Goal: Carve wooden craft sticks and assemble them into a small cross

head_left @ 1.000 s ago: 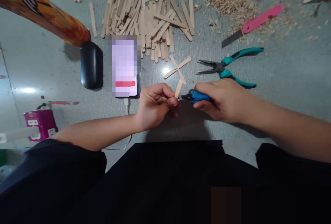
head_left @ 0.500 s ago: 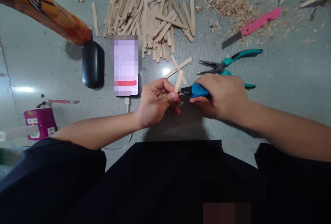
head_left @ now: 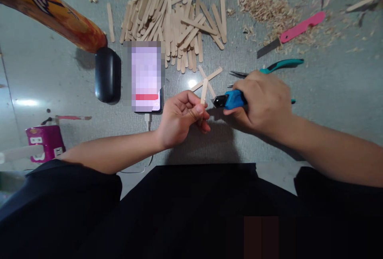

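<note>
Between thumb and fingers, my left hand (head_left: 185, 117) pinches a wooden craft stick (head_left: 204, 90), its rounded end pointing up and away from me. My right hand (head_left: 263, 97) is wrapped around a blue utility knife (head_left: 235, 99). The knife's short blade points left, a small gap from the stick. Just beyond the held stick, two craft sticks (head_left: 214, 74) lie crossed on the table. Teal-handled needle-nose pliers (head_left: 283, 64) rest behind my right hand, which hides their middle.
A heap of craft sticks (head_left: 152, 11) lies at the back, with wood shavings (head_left: 266, 7) and a pink-handled knife (head_left: 302, 27) to its right. On the left are a phone (head_left: 146, 75) with a cable, a black case (head_left: 107, 75), an orange can (head_left: 60, 15) and a purple power outlet (head_left: 44, 143).
My right hand has drawn the knife slightly right, off the stick, and turned, now covering more of the pliers. The stick in my left hand has tipped a little more upright.
</note>
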The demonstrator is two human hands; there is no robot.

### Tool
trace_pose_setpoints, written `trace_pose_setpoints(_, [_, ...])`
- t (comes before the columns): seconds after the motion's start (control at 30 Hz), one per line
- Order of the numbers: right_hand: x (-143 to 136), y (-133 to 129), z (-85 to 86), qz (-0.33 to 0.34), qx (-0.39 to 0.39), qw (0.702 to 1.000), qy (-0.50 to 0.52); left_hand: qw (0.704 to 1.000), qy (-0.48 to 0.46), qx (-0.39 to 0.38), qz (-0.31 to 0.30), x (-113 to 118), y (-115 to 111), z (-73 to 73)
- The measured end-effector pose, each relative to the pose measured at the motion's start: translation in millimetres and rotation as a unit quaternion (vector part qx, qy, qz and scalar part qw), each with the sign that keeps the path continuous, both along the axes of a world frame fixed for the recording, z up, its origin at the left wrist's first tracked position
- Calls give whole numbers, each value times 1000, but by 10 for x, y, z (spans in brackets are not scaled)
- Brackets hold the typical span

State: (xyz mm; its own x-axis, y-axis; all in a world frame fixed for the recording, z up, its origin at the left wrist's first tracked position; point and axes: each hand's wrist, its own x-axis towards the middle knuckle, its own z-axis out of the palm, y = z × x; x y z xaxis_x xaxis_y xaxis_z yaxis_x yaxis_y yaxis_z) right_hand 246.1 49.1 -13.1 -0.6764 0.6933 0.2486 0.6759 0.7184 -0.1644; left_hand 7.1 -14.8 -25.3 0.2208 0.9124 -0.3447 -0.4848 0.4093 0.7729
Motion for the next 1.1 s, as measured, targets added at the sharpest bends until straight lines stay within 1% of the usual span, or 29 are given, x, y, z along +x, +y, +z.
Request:
trace_pose_setpoints(0.03, [9,-1,-12,2,-4,1000,23,1000,-1,4,0,1,0,-6])
trace_pose_setpoints(0.1, [23,-5,-24,11,-31,999,35,1000,-2,12,2,4,0,-17])
trace_pose_setpoints(0.23, [29,-14,-2,22,-58,998,31,1000,0,22,6,7,2,-27])
trace_pose_setpoints(0.33, [27,-19,29,16,-87,996,10,1000,-2,28,7,10,9,-21])
trace_pose_setpoints(0.43, [26,-26,42,12,-114,993,8,999,23,42,14,24,5,-8])
trace_pose_setpoints(0.57, [29,-34,25,33,-101,994,35,994,80,71,33,51,-23,18])
trace_pose_setpoints(0.67, [34,-31,13,36,-85,995,41,990,99,91,46,62,-42,33])
trace_pose_setpoints(0.77, [38,-25,21,26,-100,994,28,989,105,97,48,63,-51,36])
trace_pose_setpoints(0.93, [52,-5,34,9,-136,991,-1,989,114,79,44,60,-53,22])
trace_pose_setpoints(1.1, [74,21,24,19,-139,990,2,993,87,75,29,52,-26,-10])
